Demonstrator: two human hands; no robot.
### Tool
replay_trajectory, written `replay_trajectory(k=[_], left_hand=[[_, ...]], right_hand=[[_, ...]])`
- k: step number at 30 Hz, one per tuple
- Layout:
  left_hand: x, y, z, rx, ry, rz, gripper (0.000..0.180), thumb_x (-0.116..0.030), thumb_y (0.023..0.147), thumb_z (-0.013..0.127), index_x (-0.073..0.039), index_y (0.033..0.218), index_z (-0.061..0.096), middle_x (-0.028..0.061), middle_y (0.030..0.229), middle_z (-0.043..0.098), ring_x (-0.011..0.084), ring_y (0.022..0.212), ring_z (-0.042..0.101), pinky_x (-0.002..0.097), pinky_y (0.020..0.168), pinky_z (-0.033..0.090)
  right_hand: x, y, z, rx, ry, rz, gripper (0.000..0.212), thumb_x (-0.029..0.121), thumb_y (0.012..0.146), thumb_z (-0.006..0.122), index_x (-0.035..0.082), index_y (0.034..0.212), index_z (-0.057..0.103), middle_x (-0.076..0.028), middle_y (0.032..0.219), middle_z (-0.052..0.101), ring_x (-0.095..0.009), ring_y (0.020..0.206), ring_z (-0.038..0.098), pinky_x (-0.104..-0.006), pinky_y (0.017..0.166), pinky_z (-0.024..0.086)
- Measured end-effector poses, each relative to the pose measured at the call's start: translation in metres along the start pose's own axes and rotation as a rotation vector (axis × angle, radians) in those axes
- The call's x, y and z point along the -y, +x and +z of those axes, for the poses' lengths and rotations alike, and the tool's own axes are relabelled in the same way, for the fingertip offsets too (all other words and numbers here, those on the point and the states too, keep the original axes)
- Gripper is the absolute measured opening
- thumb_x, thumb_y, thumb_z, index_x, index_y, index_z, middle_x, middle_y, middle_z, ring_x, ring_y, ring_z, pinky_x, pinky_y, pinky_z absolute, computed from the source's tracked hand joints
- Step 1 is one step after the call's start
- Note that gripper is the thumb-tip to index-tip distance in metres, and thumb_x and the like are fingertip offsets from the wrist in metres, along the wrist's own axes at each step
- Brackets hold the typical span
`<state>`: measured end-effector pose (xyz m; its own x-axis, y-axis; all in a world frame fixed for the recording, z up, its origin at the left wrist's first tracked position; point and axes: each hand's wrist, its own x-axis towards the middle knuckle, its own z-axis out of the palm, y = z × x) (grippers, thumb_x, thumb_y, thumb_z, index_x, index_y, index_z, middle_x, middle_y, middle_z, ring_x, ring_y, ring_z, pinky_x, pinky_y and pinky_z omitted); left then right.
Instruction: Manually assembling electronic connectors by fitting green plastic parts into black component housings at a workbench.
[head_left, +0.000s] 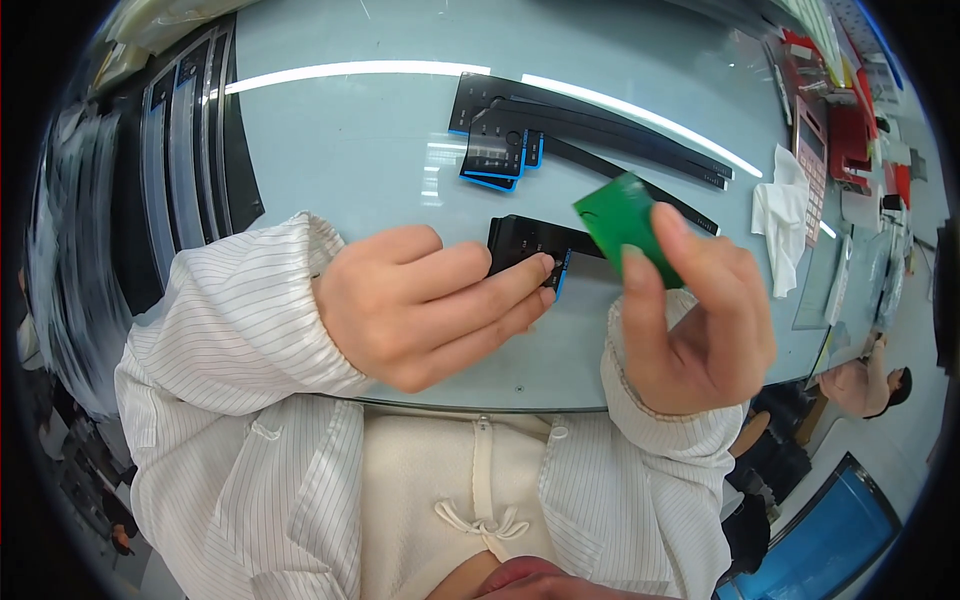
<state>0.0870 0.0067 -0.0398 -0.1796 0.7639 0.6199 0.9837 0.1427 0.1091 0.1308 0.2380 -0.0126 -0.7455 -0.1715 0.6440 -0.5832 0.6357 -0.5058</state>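
My right hand [700, 310] pinches a flat green plastic card [615, 215] between thumb and fingers, tilted above the table. My left hand [430, 305] reaches across from the left, its longer fingers stretched out and their tips resting on a black panel [507, 236] with a blue edge. A long thin arm of that panel runs to the right and passes behind the green card. Beyond both hands lie several similar L-shaped black panels [480, 105], overlapping, with small pale markings and blue edging at their left ends.
The glossy pale table [330, 140] reflects strip lights. Long dark panels [190, 130] lie at the left, beside a pile of clear plastic film [85, 250]. At the right are a white cloth [783, 205] and a pink calculator [812, 150]. Another person [862, 385] is farther off at the right.
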Motion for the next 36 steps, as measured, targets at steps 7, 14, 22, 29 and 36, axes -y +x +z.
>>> replay_trajectory(k=[7, 14, 22, 29, 36], left_hand=[[-0.002, 0.000, 0.006, 0.063, -0.046, -0.051, 0.021, -0.002, 0.071, 0.077, 0.004, 0.091, 0.075, 0.0139, 0.104, 0.071, 0.0118, 0.064, 0.052, 0.0246, 0.043, 0.032], [-0.006, -0.003, 0.009, 0.039, -0.044, -0.092, 0.020, -0.003, 0.069, 0.078, 0.004, 0.088, 0.075, 0.0089, 0.098, 0.069, 0.0117, 0.060, 0.048, 0.0254, 0.042, 0.032], [-0.008, -0.003, 0.008, 0.041, -0.054, -0.110, 0.016, -0.003, 0.070, 0.076, 0.001, 0.085, 0.075, 0.0053, 0.095, 0.067, 0.0106, 0.057, 0.046, 0.0257, 0.043, 0.031], [-0.010, -0.001, 0.011, 0.026, -0.029, -0.123, 0.015, -0.004, 0.073, 0.076, 0.002, 0.086, 0.075, 0.0052, 0.096, 0.068, 0.0100, 0.056, 0.047, 0.0256, 0.043, 0.031], [-0.011, -0.004, 0.009, 0.026, -0.045, -0.134, 0.014, -0.005, 0.075, 0.076, 0.002, 0.087, 0.075, 0.0051, 0.096, 0.068, 0.0102, 0.055, 0.047, 0.0268, 0.043, 0.031]], right_hand=[[0.004, -0.001, 0.009, 0.194, 0.030, 0.012, 0.035, -0.014, 0.077, 0.077, -0.008, 0.111, 0.071, -0.016, 0.088, 0.071, -0.018, 0.067, 0.066, -0.0245, 0.057, 0.051], [0.005, 0.001, 0.012, 0.255, 0.033, -0.009, 0.036, -0.017, 0.077, 0.075, -0.007, 0.111, 0.072, -0.014, 0.086, 0.070, -0.017, 0.065, 0.064, -0.0247, 0.055, 0.050], [0.010, -0.002, 0.004, 0.233, -0.023, -0.036, 0.040, -0.016, 0.068, 0.075, -0.008, 0.106, 0.072, -0.011, 0.080, 0.066, -0.017, 0.058, 0.058, -0.0262, 0.050, 0.045], [0.011, -0.001, 0.005, 0.135, 0.028, 0.023, 0.042, -0.016, 0.066, 0.076, -0.009, 0.107, 0.072, -0.011, 0.080, 0.065, -0.019, 0.061, 0.060, -0.0267, 0.051, 0.048], [0.003, -0.001, 0.016, 0.203, 0.067, -0.036, 0.037, -0.019, 0.074, 0.074, -0.008, 0.109, 0.072, -0.014, 0.084, 0.068, -0.015, 0.062, 0.061, -0.0247, 0.053, 0.048]])
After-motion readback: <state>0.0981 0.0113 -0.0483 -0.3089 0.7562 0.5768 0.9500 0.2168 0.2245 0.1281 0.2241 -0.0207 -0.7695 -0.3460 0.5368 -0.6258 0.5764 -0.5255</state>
